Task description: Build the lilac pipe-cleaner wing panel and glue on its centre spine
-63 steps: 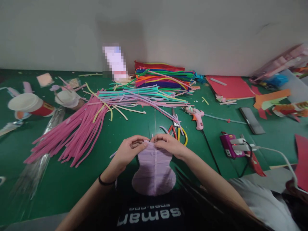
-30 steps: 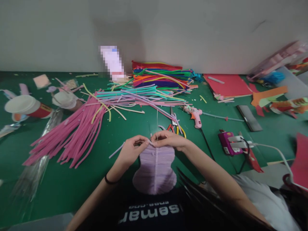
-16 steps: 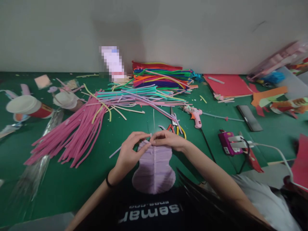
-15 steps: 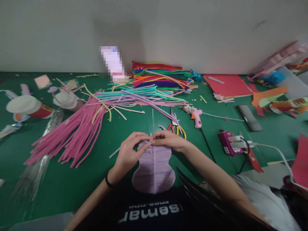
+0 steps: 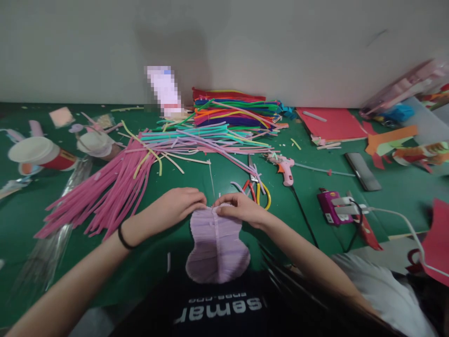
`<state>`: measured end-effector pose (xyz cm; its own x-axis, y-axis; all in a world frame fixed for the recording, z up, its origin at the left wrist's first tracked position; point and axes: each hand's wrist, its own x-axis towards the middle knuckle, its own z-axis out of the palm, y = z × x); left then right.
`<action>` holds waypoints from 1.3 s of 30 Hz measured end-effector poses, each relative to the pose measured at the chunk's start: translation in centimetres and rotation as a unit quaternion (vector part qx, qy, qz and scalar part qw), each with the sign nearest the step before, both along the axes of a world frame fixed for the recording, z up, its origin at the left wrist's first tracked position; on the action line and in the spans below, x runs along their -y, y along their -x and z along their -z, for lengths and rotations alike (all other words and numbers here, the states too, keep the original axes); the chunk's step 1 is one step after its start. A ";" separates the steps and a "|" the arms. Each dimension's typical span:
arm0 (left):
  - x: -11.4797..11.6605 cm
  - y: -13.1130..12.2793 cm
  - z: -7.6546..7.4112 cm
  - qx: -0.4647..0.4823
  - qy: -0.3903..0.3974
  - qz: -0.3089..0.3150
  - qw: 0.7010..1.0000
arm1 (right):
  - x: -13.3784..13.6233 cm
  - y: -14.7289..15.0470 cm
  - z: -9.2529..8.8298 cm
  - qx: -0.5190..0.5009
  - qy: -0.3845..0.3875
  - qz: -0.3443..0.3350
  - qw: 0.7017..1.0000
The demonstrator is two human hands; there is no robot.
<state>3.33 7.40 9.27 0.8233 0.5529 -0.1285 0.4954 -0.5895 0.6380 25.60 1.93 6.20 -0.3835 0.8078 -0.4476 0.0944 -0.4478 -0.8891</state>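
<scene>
A lilac figure-eight-shaped piece, apparently built from pipe cleaners laid side by side, is in front of my chest with a raised strip down its middle. My right hand pinches its top edge beside this strip. At the upper left of the edge, the fingers of my left hand are pressed together; what lies between the fingertips is hidden. A thin pale stem sticks up from the top between both hands. Just beyond my right hand lie scissors with yellow handles and a red-handled tool.
Pink pipe cleaners fan out at left, with multicoloured bundles behind. On the right are a pink glue gun with its cord, a dark phone and a purple power adapter. Paper cups lie at far left.
My left hand has drawn back left from the middle strip, its wrist turned flatter. The lilac piece has shifted slightly left, and its stem leans left. My right hand keeps its pinch.
</scene>
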 end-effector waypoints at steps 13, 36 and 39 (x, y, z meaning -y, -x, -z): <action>-3.5 -0.4 -0.9 0.013 0.147 0.097 0.984 | 0.0 2.5 0.3 0.164 -0.160 -0.001 0.973; -4.9 1.0 2.4 0.020 0.370 0.083 0.925 | -0.8 1.8 0.9 0.027 -0.094 -0.001 0.995; -4.7 1.0 3.4 0.053 0.415 0.056 0.907 | -0.9 1.8 0.5 0.010 -0.086 -0.010 0.996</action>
